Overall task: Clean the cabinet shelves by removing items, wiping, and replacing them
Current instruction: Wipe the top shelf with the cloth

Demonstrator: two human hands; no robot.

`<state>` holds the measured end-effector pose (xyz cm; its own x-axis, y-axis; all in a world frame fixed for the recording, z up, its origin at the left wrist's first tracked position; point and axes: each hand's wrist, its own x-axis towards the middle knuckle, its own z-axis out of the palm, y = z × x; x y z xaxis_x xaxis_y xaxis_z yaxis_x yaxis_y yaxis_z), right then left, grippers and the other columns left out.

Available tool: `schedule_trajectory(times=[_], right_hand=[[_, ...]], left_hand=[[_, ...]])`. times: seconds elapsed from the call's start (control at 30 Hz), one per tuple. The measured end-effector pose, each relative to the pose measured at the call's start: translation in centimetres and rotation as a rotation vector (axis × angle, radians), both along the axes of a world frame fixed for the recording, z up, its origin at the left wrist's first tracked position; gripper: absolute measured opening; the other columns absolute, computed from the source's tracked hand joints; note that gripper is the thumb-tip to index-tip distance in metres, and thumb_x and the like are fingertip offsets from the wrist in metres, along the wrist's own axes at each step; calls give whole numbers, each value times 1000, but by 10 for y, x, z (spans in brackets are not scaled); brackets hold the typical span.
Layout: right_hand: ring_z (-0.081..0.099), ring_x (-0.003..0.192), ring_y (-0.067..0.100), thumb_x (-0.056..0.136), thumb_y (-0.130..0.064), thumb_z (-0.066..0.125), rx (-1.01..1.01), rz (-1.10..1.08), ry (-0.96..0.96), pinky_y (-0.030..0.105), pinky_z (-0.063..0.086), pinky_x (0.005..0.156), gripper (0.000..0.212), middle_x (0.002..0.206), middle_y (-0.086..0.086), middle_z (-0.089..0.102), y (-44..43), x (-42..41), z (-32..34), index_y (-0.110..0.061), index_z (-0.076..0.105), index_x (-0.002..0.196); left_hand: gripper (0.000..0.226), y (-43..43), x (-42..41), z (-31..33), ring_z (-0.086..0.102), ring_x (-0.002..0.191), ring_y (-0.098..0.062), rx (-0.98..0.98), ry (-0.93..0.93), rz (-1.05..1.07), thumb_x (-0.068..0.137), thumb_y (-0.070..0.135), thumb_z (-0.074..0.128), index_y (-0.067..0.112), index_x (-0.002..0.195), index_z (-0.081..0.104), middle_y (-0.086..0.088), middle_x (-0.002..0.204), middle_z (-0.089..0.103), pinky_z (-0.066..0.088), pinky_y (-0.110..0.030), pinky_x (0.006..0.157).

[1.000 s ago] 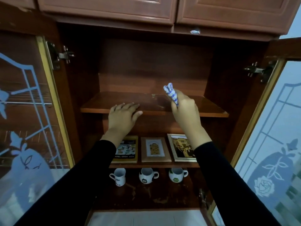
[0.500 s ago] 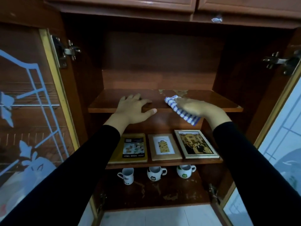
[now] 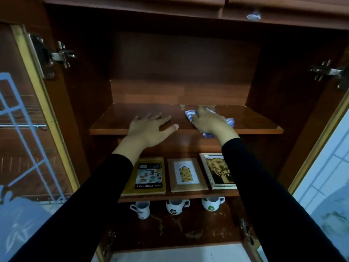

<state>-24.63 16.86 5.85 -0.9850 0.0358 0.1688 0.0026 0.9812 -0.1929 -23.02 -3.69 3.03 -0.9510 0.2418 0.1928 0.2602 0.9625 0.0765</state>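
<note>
Two hands are resting on the top shelf. The left hand is lying flat, fingers spread; the right hand, fingers extended, is pressing the striped cloth onto it.

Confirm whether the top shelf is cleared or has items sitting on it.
Cleared: the top shelf holds only the left hand, resting flat, and the right hand pressing the blue-striped cloth.
</note>
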Motion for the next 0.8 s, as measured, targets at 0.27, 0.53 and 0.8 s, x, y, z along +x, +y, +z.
schedule_trajectory(times=[0.27,0.53,0.8], right_hand=[[61,74,-2,99,-42,47,-445,287,-121,14,47,65,32,98,-16,68,62,-19,-11,-37,58,128],[51,102,14,82,-69,22,-93,191,-33,36,38,96,51,102,-13,39,23,-62,-18,-42,57,107],[58,80,18,82,-68,41,-384,279,-70,38,48,83,52,93,-3,66,72,-34,-18,-43,60,123]], left_hand=[[96,0,4,-3,19,150,-23,-39,69,-20,66,91,4,50,152,17,11,163,19,17,-50,119],[93,2,8,-3,21,150,-21,-29,86,-6,70,90,12,48,152,21,10,162,22,17,-50,119],[97,3,8,-1,19,150,-19,-38,72,17,68,91,11,46,154,18,13,163,19,16,-49,120]])
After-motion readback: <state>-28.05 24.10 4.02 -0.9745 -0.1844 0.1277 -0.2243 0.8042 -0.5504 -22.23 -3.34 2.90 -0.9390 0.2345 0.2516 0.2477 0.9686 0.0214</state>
